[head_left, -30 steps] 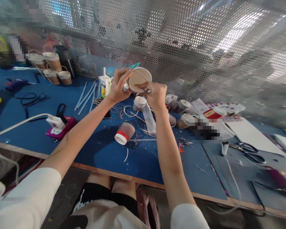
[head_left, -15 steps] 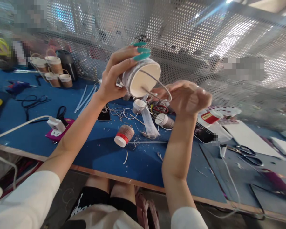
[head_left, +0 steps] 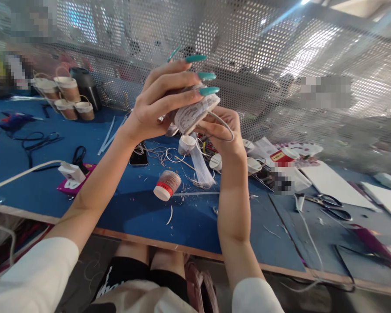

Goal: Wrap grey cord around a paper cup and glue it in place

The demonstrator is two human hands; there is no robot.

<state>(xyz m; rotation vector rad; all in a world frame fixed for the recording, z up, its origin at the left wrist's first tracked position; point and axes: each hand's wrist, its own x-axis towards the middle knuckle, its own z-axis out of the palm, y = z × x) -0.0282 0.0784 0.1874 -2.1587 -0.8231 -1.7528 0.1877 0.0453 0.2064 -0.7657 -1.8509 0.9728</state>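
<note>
Raised above the table, a small cup basket [head_left: 190, 115] with white lace round its rim and a thin looped handle lies tilted on its side. My left hand [head_left: 163, 98], with long teal nails, is wrapped over its upper side. My right hand [head_left: 224, 128] grips the cup from the right, close to the handle; some of its fingertips are hidden behind it. Below them, a cord-wrapped cup with a red band [head_left: 167, 184] lies on the blue table. Behind it are a small white-rimmed cup [head_left: 187, 144] and a strip of white lace [head_left: 202, 167].
Several finished cup baskets [head_left: 67, 89] stand at the back left beside a black bottle [head_left: 86, 87]. A glue gun [head_left: 16, 121], a magenta box [head_left: 74, 178] with a white plug and scissors [head_left: 329, 204] lie around. A perforated metal screen [head_left: 247, 56] rises behind the table.
The cup has turned so its mouth no longer faces me and its lace side shows. My right hand has moved left, from beside the handle onto the cup.
</note>
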